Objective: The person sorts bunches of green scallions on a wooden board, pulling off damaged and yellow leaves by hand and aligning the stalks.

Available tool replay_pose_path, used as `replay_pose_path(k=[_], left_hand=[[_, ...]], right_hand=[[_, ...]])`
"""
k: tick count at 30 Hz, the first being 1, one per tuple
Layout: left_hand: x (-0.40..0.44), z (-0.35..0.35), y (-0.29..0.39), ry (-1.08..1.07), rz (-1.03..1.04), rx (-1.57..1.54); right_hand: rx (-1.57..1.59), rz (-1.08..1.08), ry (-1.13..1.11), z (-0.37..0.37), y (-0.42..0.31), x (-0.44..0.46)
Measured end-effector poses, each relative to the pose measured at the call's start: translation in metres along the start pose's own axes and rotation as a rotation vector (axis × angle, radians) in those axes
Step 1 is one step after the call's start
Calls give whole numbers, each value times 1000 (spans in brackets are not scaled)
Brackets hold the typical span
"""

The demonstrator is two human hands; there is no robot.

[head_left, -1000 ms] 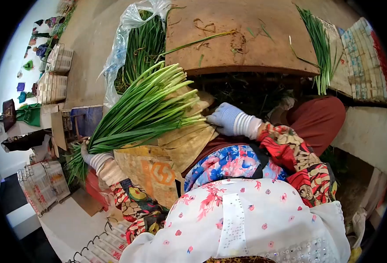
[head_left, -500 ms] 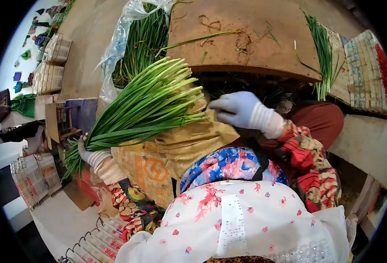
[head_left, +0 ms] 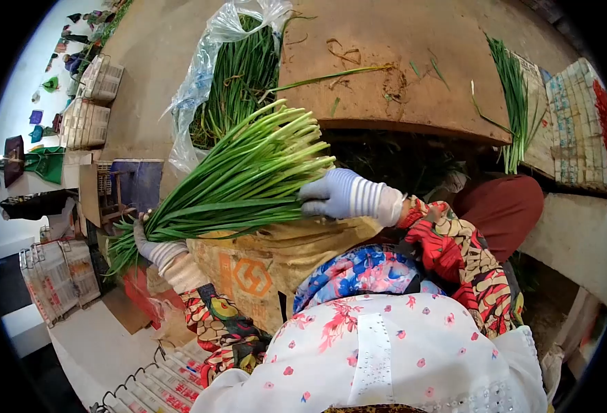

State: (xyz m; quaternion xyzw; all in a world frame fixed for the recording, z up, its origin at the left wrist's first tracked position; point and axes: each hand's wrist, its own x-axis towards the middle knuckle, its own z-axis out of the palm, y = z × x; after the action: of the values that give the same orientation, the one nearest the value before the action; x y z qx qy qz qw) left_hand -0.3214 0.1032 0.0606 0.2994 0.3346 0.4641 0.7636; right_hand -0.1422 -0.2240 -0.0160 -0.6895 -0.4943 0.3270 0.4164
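Note:
A large bunch of garlic chives (head_left: 238, 175) lies slantwise across my lap, pale stalk ends toward the upper right and green leaf tips toward the lower left. My left hand (head_left: 155, 244), gloved, is closed round the leafy end. At the lower edge of the stalks, my gloved right hand (head_left: 334, 194) has its fingers drawn together on the bunch; part of its grip is hidden. Beneath the bunch, a yellow woven sack (head_left: 248, 265) with an orange mark covers my lap.
A clear plastic bag (head_left: 197, 89) of more chives stands beside a wooden board (head_left: 413, 55) with leaf scraps. A smaller chive bunch (head_left: 513, 103) lies at the board's right end, near a woven basket (head_left: 578, 127). Wire-bound crates (head_left: 59, 279) stand at left.
My right hand has moved left and down onto the chive stalks from beside them. My left hand keeps its hold at the leafy end. The view has shifted slightly.

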Motion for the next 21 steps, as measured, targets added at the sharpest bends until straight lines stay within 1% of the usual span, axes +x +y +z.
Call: replay_pose_path(k=[1, 2, 3, 4, 5, 6, 7, 8, 9, 10, 12, 13, 14, 15, 16, 17, 18, 20, 21], left_hand=[[2, -1, 0, -46, -31, -24], [4, -2, -1, -45, -30, -26], [8, -3, -3, 76, 51, 68], [9, -3, -7, 195, 125, 167], [16, -12, -7, 115, 94, 112], [22, -20, -4, 111, 79, 112], [25, -24, -5, 121, 21, 96], [19, -17, -8, 133, -34, 81], [11, -11, -12, 181, -9, 104], [7, -6, -17, 185, -15, 103], [6, -2, -20, 243, 43, 134], [14, -9, -20, 240, 83, 138], [22, -20, -16, 249, 84, 137], [31, -31, -10, 190, 42, 111], [34, -38, -8, 129, 1, 84], [28, -34, -8, 110, -10, 43], [22, -29, -8, 111, -11, 42], [8, -16, -11, 167, 25, 33], [24, -38, -6, 135, 19, 84]], right_hand=[[-3, -2, 1, -6, -2, -4], [253, 71, -21, -11, -1, -10], [512, 149, -43, -15, 1, -16], [581, 136, -73, -14, 10, -20], [618, 117, -47, -11, 20, -26], [649, 98, -20, -9, 30, -34], [645, 110, -12, -6, 41, -43], [721, 207, -34, -4, 51, -52], [796, 302, -59, -4, 60, -61], [794, 309, -60, -10, 61, -68], [615, 297, -59, -23, 66, -79], [459, 231, 34, -29, 82, -85], [456, 318, 47, -42, 84, -94], [171, 280, 81, -51, 115, -107], [-111, 488, 53, -61, 135, -119], [-486, 754, -45, -71, 137, -127], [-487, 755, -46, -72, 140, -131], [-768, 1000, -297, -74, 128, -132], [-672, 791, -119, -66, 115, -126]])
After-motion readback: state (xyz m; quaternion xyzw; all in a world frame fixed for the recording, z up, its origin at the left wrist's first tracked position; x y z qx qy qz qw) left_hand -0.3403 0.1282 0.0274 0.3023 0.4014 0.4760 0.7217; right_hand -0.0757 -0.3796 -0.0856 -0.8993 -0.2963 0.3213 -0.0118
